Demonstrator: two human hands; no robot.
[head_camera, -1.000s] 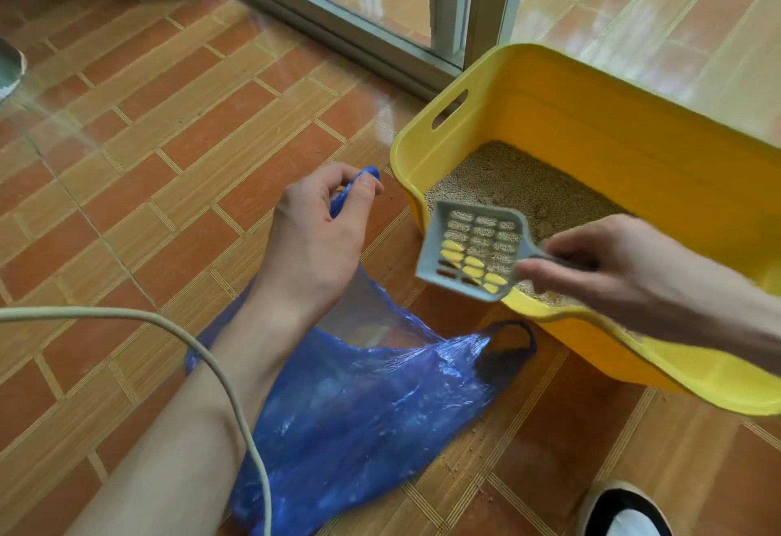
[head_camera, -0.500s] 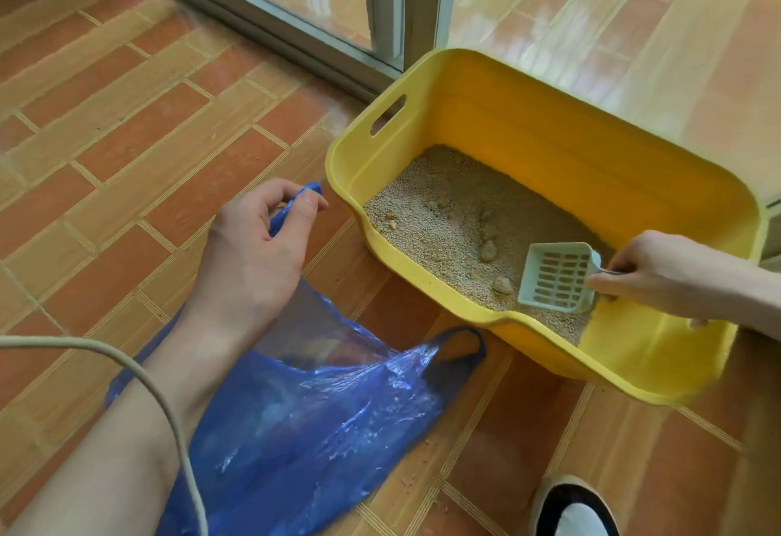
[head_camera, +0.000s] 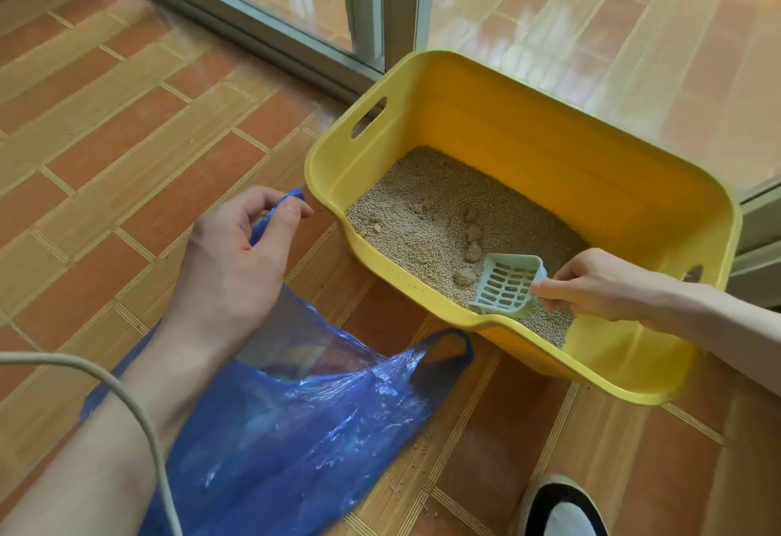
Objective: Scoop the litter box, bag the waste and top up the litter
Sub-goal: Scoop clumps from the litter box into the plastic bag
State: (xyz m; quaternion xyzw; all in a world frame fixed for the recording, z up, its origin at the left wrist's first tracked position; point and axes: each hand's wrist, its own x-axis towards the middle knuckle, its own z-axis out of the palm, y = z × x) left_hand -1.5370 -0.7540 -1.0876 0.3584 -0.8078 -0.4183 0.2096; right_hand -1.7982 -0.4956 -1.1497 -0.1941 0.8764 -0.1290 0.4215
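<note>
A yellow litter box (head_camera: pixel 549 146) stands on the tiled floor, holding beige litter (head_camera: pixel 427 214) with several clumps (head_camera: pixel 472 250). My right hand (head_camera: pixel 591 286) grips the handle of a pale slotted scoop (head_camera: pixel 505 288), whose blade rests low in the litter at the box's near side, beside a clump. A blue plastic bag (head_camera: pixel 296 430) lies open on the floor left of the box. My left hand (head_camera: pixel 236 256) pinches one bag handle and holds it up; the other handle (head_camera: pixel 448 349) lies by the box's front wall.
A sliding glass door frame (head_camera: pixel 372 7) runs behind the box. A beige cord (head_camera: pixel 126 400) crosses my left forearm. A black and white shoe (head_camera: pixel 558 510) shows at the bottom right. A few litter grains lie scattered on the tiles near the bag.
The scoop has gone from above the box's near rim down into the litter and now sits against a clump. My left hand keeps holding the bag handle.
</note>
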